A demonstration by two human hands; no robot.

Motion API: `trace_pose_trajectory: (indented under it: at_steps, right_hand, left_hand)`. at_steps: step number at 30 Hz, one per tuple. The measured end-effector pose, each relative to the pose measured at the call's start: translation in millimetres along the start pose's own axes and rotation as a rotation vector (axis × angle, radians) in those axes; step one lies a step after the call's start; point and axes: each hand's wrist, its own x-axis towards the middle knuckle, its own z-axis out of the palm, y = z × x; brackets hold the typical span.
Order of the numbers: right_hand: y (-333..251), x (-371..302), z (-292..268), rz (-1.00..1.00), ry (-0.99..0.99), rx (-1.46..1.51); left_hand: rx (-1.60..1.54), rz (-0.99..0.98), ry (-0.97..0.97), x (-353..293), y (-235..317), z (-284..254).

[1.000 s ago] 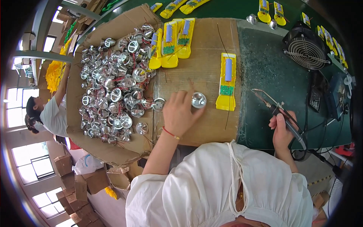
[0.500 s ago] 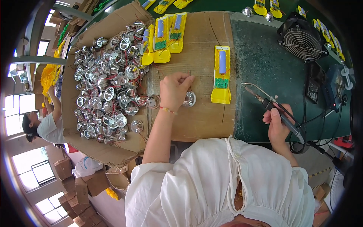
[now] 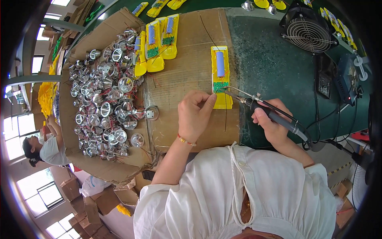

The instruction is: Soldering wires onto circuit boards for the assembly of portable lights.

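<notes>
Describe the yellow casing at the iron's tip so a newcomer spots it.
On the green bench, find the brown cardboard sheet right of the box of silver reflectors. Near the sheet's right edge lies one yellow casing with a blue-violet cylinder and green board. Unlike the three casings bunched at upper left, it lies alone, with the soldering iron's tip at its board.

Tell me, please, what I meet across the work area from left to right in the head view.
Cardboard box of silver reflectors, left hand, middle yellow casing, right hand holding soldering iron, black tray, blue box.
</notes>
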Motion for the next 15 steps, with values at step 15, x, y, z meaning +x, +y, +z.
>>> trace_pose_trajectory:
  at_steps: [15]
  right_hand:
    - [-6.5,8.1,6.8,0.19,0.085,0.203]
  left_hand:
    - [0.034,-0.04,-0.008,7.8,3.9,4.4]
